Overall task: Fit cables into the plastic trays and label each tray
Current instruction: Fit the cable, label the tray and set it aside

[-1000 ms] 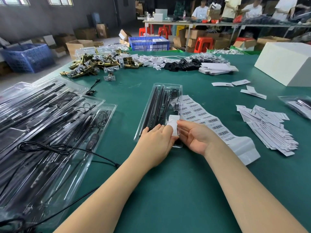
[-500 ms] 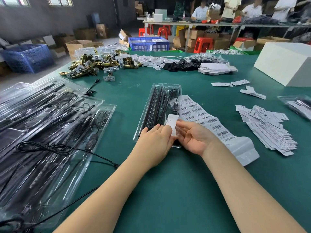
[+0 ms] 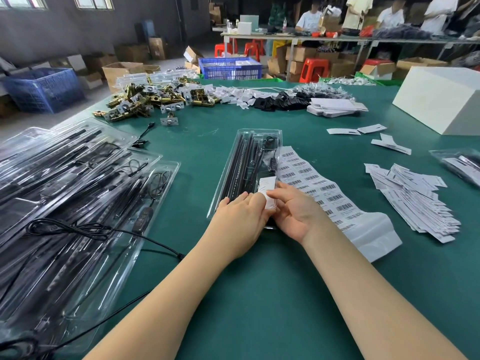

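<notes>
- Tray (image 3: 240,162), clear plastic, long and narrow: laid lengthwise on the green table (image 3: 259,294) just ahead of both hands; black rods and a coiled black cable (image 3: 268,145) are seated inside.
- Stack of filled trays (image 3: 72,203): fanned out at the table's left edge, with a loose black cable (image 3: 85,227) draped across it.
- White box (image 3: 441,100): set at the far right of the table.
- Barcode label sheet (image 3: 314,185): spread just right of the tray, its near end peeled bare.
- Pile of white paper strips (image 3: 415,201): heaped right of the sheet, well apart from the tray.
- Brass hardware heap (image 3: 145,100): piled at the far left.
- Left hand (image 3: 240,216): rested palm down on the tray's near end, fingers straight, fingertips touching the label.
- Right hand (image 3: 296,211): palm turned inward, fingers loosely extended against the label's right edge; a pinch cannot be confirmed.
- White label (image 3: 267,188): held between the two hands over the tray's near right corner.
</notes>
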`<state>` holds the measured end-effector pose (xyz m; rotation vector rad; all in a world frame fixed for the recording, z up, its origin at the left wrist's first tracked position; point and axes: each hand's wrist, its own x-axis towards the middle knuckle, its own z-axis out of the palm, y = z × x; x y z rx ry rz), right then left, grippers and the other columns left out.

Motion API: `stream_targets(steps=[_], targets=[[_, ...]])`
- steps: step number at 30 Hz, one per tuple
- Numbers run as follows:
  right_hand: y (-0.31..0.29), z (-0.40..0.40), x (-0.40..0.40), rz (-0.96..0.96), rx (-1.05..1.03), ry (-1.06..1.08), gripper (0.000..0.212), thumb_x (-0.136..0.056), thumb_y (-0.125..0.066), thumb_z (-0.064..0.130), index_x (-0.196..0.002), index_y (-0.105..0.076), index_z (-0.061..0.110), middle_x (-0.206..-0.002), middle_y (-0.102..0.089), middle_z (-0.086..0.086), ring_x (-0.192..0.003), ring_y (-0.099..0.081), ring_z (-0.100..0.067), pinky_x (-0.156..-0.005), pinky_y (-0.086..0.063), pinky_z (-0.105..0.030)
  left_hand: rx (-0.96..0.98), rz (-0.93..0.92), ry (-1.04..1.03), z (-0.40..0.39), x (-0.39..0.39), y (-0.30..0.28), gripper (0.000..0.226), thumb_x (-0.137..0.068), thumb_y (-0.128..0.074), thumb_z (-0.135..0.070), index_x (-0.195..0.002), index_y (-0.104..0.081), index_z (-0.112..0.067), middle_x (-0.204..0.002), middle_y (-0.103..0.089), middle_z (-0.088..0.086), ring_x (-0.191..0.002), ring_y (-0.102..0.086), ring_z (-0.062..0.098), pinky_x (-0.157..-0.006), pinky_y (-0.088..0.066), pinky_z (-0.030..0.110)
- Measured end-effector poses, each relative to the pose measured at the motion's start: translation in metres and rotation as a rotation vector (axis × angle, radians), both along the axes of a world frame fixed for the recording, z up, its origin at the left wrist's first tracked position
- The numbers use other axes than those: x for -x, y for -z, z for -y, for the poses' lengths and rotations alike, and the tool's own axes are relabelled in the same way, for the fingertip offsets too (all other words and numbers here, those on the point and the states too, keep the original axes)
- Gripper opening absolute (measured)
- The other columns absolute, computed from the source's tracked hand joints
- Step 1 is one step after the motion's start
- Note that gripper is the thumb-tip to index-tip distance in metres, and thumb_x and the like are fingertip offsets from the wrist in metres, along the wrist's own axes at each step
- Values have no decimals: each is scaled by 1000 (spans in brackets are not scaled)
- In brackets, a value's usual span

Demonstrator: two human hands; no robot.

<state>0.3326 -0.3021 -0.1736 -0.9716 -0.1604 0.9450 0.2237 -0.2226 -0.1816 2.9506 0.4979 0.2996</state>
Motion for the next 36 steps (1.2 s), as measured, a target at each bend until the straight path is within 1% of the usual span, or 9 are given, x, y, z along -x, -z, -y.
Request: stream_targets(steps=[4, 10, 13, 16, 19, 24, 28, 33, 36], targets=[[2, -2, 1, 12, 62, 55, 34, -88, -51, -13, -114, -56, 7, -87, -56, -14, -62, -56, -17, -40, -42, -18, 11, 24, 21, 1, -1, 1, 30, -103, -26, -40, -103, -44, -17, -102, -54, -1, -99, -50, 23, -85, -34, 38], [1, 0, -4, 27, 61, -7, 35, -91, -45, -11, -114, -59, 10, -92, -65, -12, -70, -64, -17, -59, -53, -20, -14, -8, 23, 2, -1, 1, 31, -103, -26, -39, -106, -45, -15, -107, -56, 1, -105, -49, 23, -90, -35, 41], [-1, 0, -3, -62, 3, 8, 33, -91, -39, -13, -103, -62, 8, -87, -66, -11, -70, -65, -19, -52, -53, -20, -36, -32, 14, 4, -3, 2, 32, -103, -25, -39, -108, -44, -14, -110, -56, 1, -108, -48, 22, -93, -34, 41], [-2, 1, -3, -137, -60, 3, 34, -91, -35, -13, -105, -59, 7, -90, -64, -13, -67, -64, -19, -42, -47, -19, -49, -44, 5, 4, -4, 3, 33, -104, -23, -40, -108, -43, -15, -111, -55, 0, -110, -47, 21, -92, -34, 40], [-3, 2, -3, -188, -128, -40, 37, -91, -30, -12, -110, -56, 7, -94, -64, -13, -73, -65, -21, -41, -46, -20, -68, -54, -4, 3, -5, 3, 34, -104, -21, -41, -108, -43, -15, -111, -56, 0, -111, -47, 20, -90, -33, 38], [-2, 0, -3, -188, -207, -94, 42, -90, -29, -11, -112, -60, 6, -98, -70, -12, -84, -71, -23, -68, -60, -28, -72, -45, -4, 2, -4, 4, 34, -103, -23, -41, -109, -44, -15, -111, -55, -2, -110, -47, 18, -92, -33, 38], [1, 0, -4, -197, -234, -77, 45, -88, -27, -12, -112, -60, 6, -96, -71, -13, -80, -73, -24, -65, -59, -31, -82, -48, -2, 2, -5, 5, 32, -103, -24, -40, -110, -44, -16, -113, -54, -3, -112, -46, 18, -92, -32, 37], [1, 0, -7, -173, -162, -38, 50, -87, -27, -15, -123, -55, 6, -105, -65, -14, -91, -65, -27, -91, -52, -35, -52, -10, -8, 4, -3, 5, 31, -103, -27, -39, -108, -46, -15, -110, -55, -1, -107, -48, 20, -91, -33, 38], [-3, 0, -13, -189, -96, -74, 36, -89, -32, -9, -113, -53, 8, -101, -58, -13, -85, -59, -26, -87, -49, -34, -58, -16, -12, 4, -4, 6, 32, -103, -26, -39, -108, -46, -15, -110, -55, -1, -109, -47, 20, -92, -32, 39]])
